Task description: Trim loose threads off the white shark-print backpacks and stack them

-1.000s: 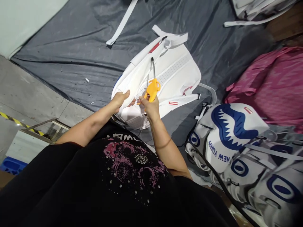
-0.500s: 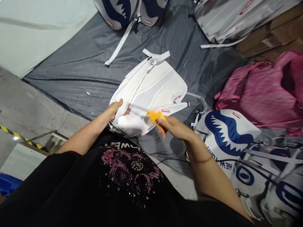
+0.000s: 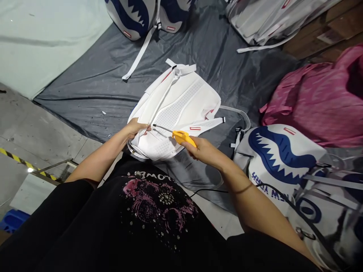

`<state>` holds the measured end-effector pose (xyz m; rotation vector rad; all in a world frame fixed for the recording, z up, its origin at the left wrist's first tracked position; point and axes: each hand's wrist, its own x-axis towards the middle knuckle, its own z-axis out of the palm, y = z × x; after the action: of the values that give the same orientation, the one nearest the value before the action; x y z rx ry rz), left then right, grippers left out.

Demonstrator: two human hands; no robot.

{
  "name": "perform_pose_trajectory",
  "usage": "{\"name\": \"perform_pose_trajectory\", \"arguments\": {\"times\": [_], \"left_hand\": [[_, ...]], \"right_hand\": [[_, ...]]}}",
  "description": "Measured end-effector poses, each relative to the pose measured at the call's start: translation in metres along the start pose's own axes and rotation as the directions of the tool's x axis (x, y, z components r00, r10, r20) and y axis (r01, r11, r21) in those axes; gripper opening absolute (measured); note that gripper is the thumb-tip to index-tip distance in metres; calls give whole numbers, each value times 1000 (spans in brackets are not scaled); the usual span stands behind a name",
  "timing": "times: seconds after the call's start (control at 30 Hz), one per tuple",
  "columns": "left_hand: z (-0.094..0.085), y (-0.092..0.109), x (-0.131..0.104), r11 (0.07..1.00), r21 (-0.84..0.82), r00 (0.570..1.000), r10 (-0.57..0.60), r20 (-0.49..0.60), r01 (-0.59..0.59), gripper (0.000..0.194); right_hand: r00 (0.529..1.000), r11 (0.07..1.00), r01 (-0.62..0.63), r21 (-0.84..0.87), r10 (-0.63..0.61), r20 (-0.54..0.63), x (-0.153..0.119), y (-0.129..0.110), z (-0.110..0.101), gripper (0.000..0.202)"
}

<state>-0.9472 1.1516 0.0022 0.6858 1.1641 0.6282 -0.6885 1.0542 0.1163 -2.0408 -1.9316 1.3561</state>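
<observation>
At the edge of a dark grey sheet point(image 3: 87, 81) stands a person in a black shirt point(image 3: 147, 234) with pink shapes and shiny dots. Right ahead, at the person's twelve o'clock, a white backpack point(image 3: 184, 105) lies on the sheet with its back side up, so I can see a strip of little dots.

Take the backpack as the middle of a clock. At eight o'clock, the left hand point(image 3: 135, 127) is closed on its edge, thumb on top and fingers tucked under. At five o'clock, the right hand point(image 3: 200, 147) is wrapped round a yellow tool point(image 3: 181, 138). The tool has a thin rod that points toward ten o'clock — its dark tip is just beside the left hand. I can't tell if the tip touches the cloth.

Past the right arm, near four o'clock, sits a white bag with a blue toothy mouth point(image 3: 283, 158). A pink bag point(image 3: 317, 105) is at three. Further off, two more toothy bags point(image 3: 133, 19) sit at eleven, with a strap point(image 3: 138, 56) trailing down. Brown boxes point(image 3: 343, 28) are at two — beside a pale bag point(image 3: 261, 22).
</observation>
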Motion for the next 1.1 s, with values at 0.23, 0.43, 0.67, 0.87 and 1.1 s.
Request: {"name": "perform_pose_trajectory", "arguments": {"times": [0.23,0.43,0.67,0.87,1.1], "left_hand": [[20,1,-4,996,36,983,84,-165,-80,19],[24,0,-18,990,-144,1000,1,26,3,38],[41,-21,-47,934,-313,985,164,-55,-173,48],[40,-27,-41,914,-333,972,225,-64,-234,50],[38,-29,-34,916,-283,958,281,-57,-285,46]], "right_hand": [[983,984,122,132,-102,-153,-3,21,29,46],[728,728,685,25,-685,-16,7,-50,117,41],[813,815,388,430,-83,-577,63,-39,112,16],[857,802,320,504,-18,-515,80,-40,93,15],[842,913,284,293,-92,-531,84,-45,92,14]]}}
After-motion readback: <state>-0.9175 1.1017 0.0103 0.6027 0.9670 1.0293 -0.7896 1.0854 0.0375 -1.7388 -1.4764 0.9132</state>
